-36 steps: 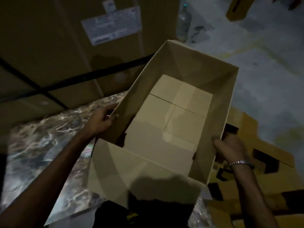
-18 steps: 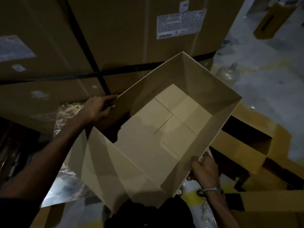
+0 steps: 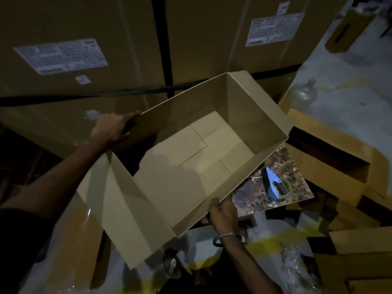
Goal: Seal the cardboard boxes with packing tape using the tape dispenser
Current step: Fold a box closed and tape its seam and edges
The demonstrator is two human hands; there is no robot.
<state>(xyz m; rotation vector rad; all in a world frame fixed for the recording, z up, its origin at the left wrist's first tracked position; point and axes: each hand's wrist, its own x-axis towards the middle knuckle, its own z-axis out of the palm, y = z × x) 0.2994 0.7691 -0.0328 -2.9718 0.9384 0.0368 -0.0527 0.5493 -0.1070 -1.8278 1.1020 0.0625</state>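
Note:
An open cardboard box (image 3: 191, 166) is held in the air, tilted, its inside empty and its bottom flaps folded shut. One loose flap hangs down at the near left. My left hand (image 3: 113, 129) grips the far-left rim of the box. My right hand (image 3: 222, 213) grips the near-right rim, with a bracelet on its wrist. A blue tape dispenser (image 3: 274, 184) with a roll of tape lies on a small marbled table top (image 3: 297, 187) just right of the box, apart from both hands.
Big stacked cartons (image 3: 148, 49) with white labels and black straps fill the background. Flattened and open yellow-brown boxes (image 3: 339, 162) lie to the right. A clear plastic bottle (image 3: 303, 95) stands on the grey floor behind them. Plastic wrap lies near my feet.
The box has swung left and away from the table, uncovering the tape dispenser on the marbled top. Both hands keep their grip on the box rims.

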